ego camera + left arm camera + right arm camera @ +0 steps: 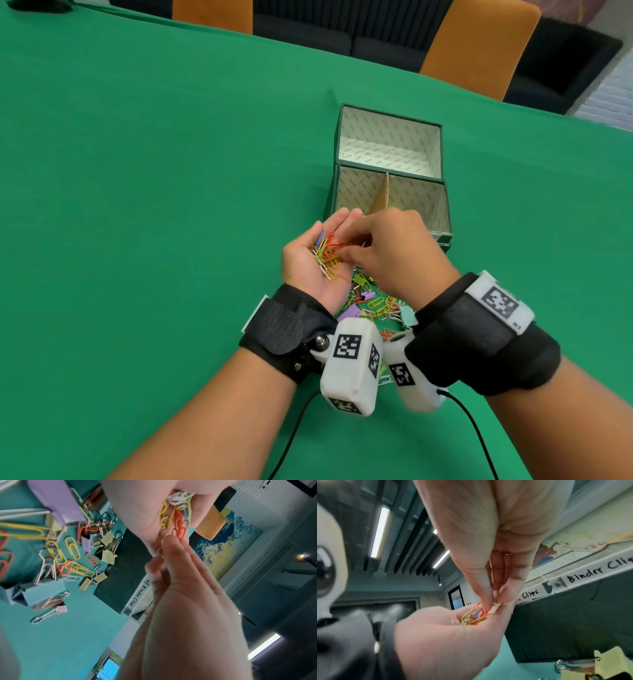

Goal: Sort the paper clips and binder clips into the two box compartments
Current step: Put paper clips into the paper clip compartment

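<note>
The left hand (317, 255) lies palm up and cupped, cradling a bundle of paper clips (325, 255); the right hand (387, 250) reaches across it, thumb and forefinger pinched on a yellowish clip at the bundle's edge, as the right wrist view shows. Both hands meet just in front of the box (390, 171); its near half is split by a cardboard divider (380, 197), and a rim label (583, 574) reads "Binder Clips". The unsorted pile (373, 301) of paper and binder clips lies on the green cloth (154, 171) beneath the wrists. The step appears to be gathering paper clips; keep the palm level and cupped; likely tip the bundle into the left compartment, not the labelled one.
</note>
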Demonstrator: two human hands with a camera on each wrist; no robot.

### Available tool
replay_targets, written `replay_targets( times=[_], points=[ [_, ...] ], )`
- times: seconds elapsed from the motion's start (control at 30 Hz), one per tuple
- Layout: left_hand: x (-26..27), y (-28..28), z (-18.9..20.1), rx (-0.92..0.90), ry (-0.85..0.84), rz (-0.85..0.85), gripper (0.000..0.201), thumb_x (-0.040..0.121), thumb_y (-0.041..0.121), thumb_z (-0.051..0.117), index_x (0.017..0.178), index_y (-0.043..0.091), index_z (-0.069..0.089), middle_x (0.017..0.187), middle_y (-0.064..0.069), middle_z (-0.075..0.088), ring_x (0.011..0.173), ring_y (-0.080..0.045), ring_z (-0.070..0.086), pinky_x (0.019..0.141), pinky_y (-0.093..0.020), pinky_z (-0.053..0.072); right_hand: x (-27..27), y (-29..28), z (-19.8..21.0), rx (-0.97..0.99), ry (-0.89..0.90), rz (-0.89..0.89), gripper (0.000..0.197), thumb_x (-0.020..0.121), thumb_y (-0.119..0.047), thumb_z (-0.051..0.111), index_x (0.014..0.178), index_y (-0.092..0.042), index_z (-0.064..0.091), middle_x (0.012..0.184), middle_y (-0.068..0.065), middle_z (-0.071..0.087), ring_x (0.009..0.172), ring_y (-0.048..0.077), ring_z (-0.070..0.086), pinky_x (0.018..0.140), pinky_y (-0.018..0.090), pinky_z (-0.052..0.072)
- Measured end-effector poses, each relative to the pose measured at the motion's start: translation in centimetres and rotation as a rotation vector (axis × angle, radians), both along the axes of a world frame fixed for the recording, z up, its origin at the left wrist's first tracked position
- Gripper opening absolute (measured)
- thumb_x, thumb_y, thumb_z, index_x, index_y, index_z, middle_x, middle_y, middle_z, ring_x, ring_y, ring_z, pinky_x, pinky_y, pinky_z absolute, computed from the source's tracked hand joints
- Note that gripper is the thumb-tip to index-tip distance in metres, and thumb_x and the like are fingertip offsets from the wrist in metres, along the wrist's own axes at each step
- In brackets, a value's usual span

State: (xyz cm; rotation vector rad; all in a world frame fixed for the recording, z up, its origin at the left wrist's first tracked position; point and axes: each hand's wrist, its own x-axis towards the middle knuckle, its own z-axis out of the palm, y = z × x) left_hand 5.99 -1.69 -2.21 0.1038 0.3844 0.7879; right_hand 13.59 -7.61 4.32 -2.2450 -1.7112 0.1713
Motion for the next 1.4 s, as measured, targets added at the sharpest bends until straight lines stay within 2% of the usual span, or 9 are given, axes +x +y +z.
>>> replay_targets(
  times=[0.13,0.3,0.5,0.63,0.7,0.87,1.03,1.23,1.4],
  points=[
    [-0.1,0.2,0.0,-0.009,-0.006,0.008,0.037,0.100,0.021,0.033,0.108,-0.004,0.059,0.104,-0.022,0.067,0.079,-0.027,0.069,0.051,-0.025,0.055,1.2,-0.2,0.1,0.034,0.246,-0.045,0.009,0.077,-0.028,0.078,0.085,-0.032,0.078,0.067,-0.008,0.071,0.063,0.001,0.063,0.056,0.005,0.041],
    [-0.6,1.1,-0.5,0.005,-0.026,0.019,0.036,0.099,0.021,0.037,0.106,-0.002,0.062,0.104,-0.020,0.070,0.103,-0.029,0.066,0.085,-0.039,0.053,2.9,0.7,1.3,0.210,0.448,-0.107,0.006,0.080,-0.023,0.077,0.084,-0.026,0.076,0.062,-0.008,0.069,0.054,0.003,0.061,0.056,0.015,0.050],
    [-0.7,1.5,-0.4,0.010,-0.062,0.012,0.036,0.099,0.021,0.037,0.107,-0.004,0.063,0.109,-0.021,0.069,0.107,-0.032,0.065,0.089,-0.044,0.052,4.9,3.4,1.3,0.380,0.266,-0.248,0.008,0.082,-0.026,0.075,0.090,-0.024,0.076,0.075,-0.015,0.067,0.069,-0.003,0.060,0.067,0.012,0.048],
    [-0.7,1.5,-0.3,0.002,-0.069,0.012,0.036,0.099,0.021,0.038,0.107,-0.004,0.062,0.110,-0.022,0.068,0.108,-0.033,0.063,0.088,-0.044,0.052,5.3,4.6,-0.4,0.160,0.157,-0.236,0.012,0.083,-0.034,0.073,0.091,-0.026,0.076,0.087,-0.008,0.073,0.078,0.006,0.065,0.080,0.031,0.056],
    [-0.7,1.5,-0.3,-0.004,-0.072,0.016,0.036,0.099,0.021,0.037,0.107,-0.005,0.062,0.110,-0.022,0.068,0.109,-0.033,0.063,0.088,-0.045,0.052,5.3,4.5,-0.8,0.045,0.093,-0.221,0.022,0.084,-0.041,0.071,0.100,-0.027,0.074,0.099,-0.006,0.073,0.089,0.009,0.065,0.087,0.029,0.053],
    [-0.5,1.5,-0.4,0.012,-0.053,0.023,0.037,0.098,0.021,0.037,0.104,-0.004,0.064,0.104,-0.022,0.070,0.099,-0.031,0.067,0.090,-0.040,0.053,3.4,3.1,0.8,0.307,0.109,-0.024,0.017,0.088,-0.034,0.066,0.101,-0.027,0.074,0.086,-0.015,0.067,0.069,-0.011,0.051,0.067,0.005,0.035],
    [-0.1,1.1,-0.4,0.009,-0.061,0.018,0.038,0.098,0.022,0.033,0.099,-0.002,0.062,0.088,-0.015,0.068,0.077,-0.024,0.066,0.066,-0.028,0.058,1.5,2.2,0.3,-0.002,-0.166,0.278,0.033,0.080,-0.028,0.067,0.111,-0.036,0.069,0.096,-0.006,0.064,0.089,0.019,0.048,0.080,0.032,0.043],
    [-0.2,0.7,-0.3,0.039,-0.025,0.005,0.048,0.100,0.026,0.029,0.126,-0.005,0.054,0.070,-0.010,0.064,0.055,-0.017,0.063,0.049,-0.018,0.050,0.9,2.2,-0.8,-0.036,-0.222,0.280,0.017,0.081,-0.030,0.067,0.097,-0.033,0.071,0.093,-0.008,0.063,0.088,0.019,0.049,0.084,0.043,0.046],
    [-0.1,0.7,-0.4,0.069,0.030,0.016,0.044,0.100,0.027,0.030,0.107,-0.002,0.062,0.082,-0.016,0.070,0.068,-0.024,0.070,0.069,-0.028,0.055,1.4,1.8,0.0,-0.041,-0.235,0.240,0.011,0.086,-0.032,0.061,0.091,-0.029,0.071,0.089,-0.009,0.070,0.087,0.014,0.047,0.076,0.032,0.042]
  ],
)
